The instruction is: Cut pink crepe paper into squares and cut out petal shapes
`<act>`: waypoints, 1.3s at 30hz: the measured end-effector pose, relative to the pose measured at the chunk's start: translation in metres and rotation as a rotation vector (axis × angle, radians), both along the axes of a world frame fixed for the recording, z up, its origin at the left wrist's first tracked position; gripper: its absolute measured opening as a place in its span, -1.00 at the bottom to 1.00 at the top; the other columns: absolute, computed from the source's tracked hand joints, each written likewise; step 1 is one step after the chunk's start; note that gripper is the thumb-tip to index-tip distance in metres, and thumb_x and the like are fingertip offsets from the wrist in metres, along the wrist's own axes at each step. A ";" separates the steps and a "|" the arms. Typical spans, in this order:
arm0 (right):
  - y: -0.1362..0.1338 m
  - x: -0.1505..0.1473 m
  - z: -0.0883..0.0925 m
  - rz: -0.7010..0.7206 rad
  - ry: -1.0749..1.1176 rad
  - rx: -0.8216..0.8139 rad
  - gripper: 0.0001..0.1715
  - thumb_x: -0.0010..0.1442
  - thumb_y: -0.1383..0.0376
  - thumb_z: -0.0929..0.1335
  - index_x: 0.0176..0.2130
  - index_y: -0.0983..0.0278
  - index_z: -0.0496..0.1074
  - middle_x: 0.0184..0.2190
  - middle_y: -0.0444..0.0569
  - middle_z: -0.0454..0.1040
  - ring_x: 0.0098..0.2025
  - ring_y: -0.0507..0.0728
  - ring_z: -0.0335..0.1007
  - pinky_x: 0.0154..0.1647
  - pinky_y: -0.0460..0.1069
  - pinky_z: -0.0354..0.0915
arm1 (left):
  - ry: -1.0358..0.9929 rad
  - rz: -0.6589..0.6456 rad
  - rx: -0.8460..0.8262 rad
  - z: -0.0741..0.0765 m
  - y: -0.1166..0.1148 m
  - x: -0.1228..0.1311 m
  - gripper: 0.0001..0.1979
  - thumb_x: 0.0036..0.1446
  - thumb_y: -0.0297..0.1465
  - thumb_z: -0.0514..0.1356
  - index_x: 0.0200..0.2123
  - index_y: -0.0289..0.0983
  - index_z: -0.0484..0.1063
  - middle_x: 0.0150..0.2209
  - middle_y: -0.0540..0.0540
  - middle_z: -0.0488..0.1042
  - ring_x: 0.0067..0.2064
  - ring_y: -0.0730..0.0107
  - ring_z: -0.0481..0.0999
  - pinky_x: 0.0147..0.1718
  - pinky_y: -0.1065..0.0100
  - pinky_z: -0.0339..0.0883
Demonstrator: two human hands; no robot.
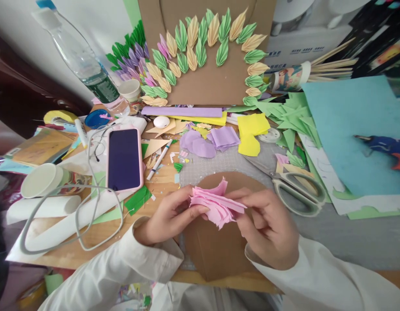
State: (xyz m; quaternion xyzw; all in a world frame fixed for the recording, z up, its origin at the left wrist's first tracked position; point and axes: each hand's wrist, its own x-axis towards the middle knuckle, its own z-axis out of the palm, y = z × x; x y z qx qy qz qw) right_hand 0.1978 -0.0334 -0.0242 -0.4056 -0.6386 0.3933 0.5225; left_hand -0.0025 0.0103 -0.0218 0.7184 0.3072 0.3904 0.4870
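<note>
A stack of pink paper pieces (216, 203) with ragged edges is held up between my two hands, its layers partly fanned. My left hand (172, 214) pinches its left end between thumb and fingers. On the right end, the thumb and fingers of my right hand (268, 224) are closed on the paper. Beneath both hands lies a round brown cardboard disc (209, 255) at the table's front edge. Scissors (297, 185) with grey-green handles rest just beyond my right hand.
Purple paper pieces (200, 144) and yellow ones (253, 129) lie behind the disc. A phone (124, 160) and looped white cable are at left. A cardboard panel (203, 86) with folded paper leaves stands at the back. A glue gun (381, 147) rests on blue paper (352, 116).
</note>
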 end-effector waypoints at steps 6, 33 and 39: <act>-0.001 -0.004 0.001 -0.055 0.048 0.051 -0.70 0.22 0.51 0.26 -0.14 0.13 0.27 -0.29 -0.06 0.51 -0.32 0.13 0.48 -0.48 0.01 0.35 | -0.050 -0.008 -0.192 -0.002 -0.001 0.002 -0.93 0.20 -0.44 0.19 -0.33 -0.31 0.44 -0.41 -0.06 0.50 -0.40 0.43 0.53 -0.42 0.48 0.41; 0.012 -0.008 0.012 0.011 0.006 -0.186 -0.79 0.30 0.32 0.27 -0.39 0.25 0.38 -0.32 -0.02 0.34 -0.27 0.10 0.32 -0.40 -0.03 0.27 | -0.321 0.044 -0.792 -0.005 -0.006 0.003 -0.80 0.11 -0.33 0.30 -0.23 -0.24 0.38 -0.37 0.02 0.36 -0.40 0.51 0.34 -0.45 0.49 0.21; 0.011 -0.008 0.012 -0.009 -0.025 -0.160 -0.81 0.29 0.33 0.28 -0.39 0.24 0.36 -0.33 -0.03 0.33 -0.31 0.09 0.31 -0.43 -0.03 0.26 | -0.301 0.050 -0.710 -0.005 -0.005 0.003 -0.74 0.09 -0.37 0.31 -0.14 -0.21 0.39 -0.34 0.02 0.40 -0.39 0.50 0.36 -0.41 0.47 0.27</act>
